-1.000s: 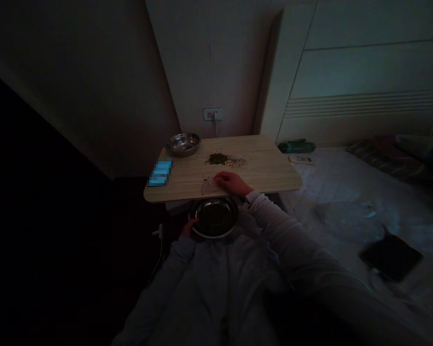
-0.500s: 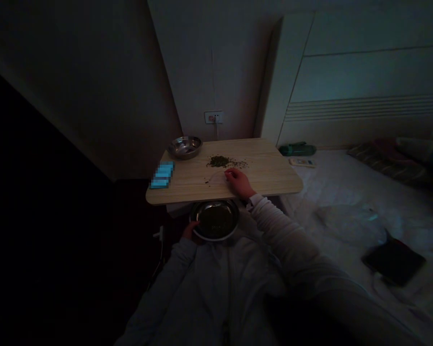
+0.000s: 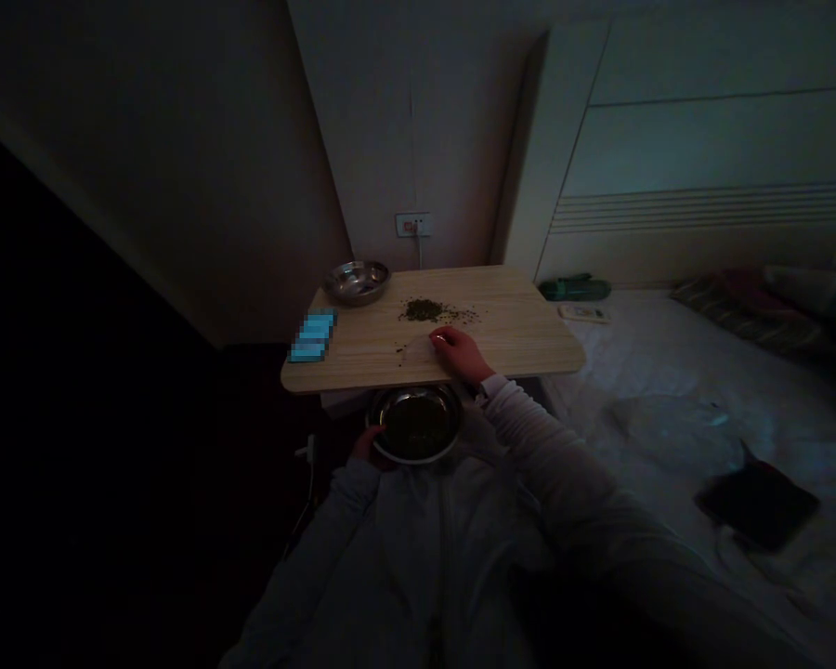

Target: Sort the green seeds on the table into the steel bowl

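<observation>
While the head view looks down into a dim room, the left hand [image 3: 368, 446] has the near metal bowl [image 3: 414, 459] gripped at its left rim, fingers curled around the edge. That bowl sits just off the near edge of the wooden tabletop [image 3: 519, 325], close against the person's body, with dark contents too dim to make out.

And over on the board, the right hand [image 3: 460, 354] is narrow, fingers drawn in together, right at a pale, see-through piece [image 3: 416, 350] lying low on the wood; whether the fingers pinch it, I cannot tell. Just beyond them comes the pile of small dark-green bits [image 3: 424, 310], dense on the left, thinning into loose grains on the right, with a few strays nearer the edge.

Far left corner: a second metal bowl [image 3: 357, 295], upright, and nearer on that side a blurred-out blue rectangle [image 3: 312, 336]. Behind, a wall socket [image 3: 413, 224] with a cord plugged in. Off to the right, a green item [image 3: 575, 289] and a pale remote-like object [image 3: 585, 314] lie on the white bedding [image 3: 641, 339].
</observation>
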`<action>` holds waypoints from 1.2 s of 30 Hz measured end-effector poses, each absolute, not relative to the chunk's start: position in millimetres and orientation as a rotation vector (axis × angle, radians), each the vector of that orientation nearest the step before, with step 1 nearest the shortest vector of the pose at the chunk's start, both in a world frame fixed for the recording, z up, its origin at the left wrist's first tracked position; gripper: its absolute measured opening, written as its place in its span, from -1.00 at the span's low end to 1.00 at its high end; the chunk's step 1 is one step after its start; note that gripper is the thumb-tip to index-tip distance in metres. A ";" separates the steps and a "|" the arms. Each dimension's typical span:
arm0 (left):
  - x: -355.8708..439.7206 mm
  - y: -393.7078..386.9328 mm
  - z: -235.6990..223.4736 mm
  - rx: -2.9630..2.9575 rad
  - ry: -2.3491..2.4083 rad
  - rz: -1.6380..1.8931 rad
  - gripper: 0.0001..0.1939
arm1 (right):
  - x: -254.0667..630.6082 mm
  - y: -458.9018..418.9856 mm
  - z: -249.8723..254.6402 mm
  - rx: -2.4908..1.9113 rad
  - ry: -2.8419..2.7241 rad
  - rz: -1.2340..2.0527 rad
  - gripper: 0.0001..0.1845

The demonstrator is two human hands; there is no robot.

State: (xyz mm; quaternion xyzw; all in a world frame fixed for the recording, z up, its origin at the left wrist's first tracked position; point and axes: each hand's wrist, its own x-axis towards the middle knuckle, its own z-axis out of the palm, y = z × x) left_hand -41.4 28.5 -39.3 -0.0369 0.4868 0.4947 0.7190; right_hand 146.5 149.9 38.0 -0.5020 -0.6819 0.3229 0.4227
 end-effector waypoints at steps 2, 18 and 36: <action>-41.1 28.2 -40.1 -0.071 1.068 1.097 -0.60 | 146.2 149.7 37.4 -1.247 -1.731 0.819 -0.76; -38.3 27.3 -35.4 -0.103 1.077 1.119 -0.56 | 143.4 149.6 36.4 -1.272 -1.799 0.760 -0.75; -38.3 26.2 -34.5 -0.078 1.040 1.109 -0.56 | 141.8 146.4 39.5 -1.263 -1.894 0.809 -0.74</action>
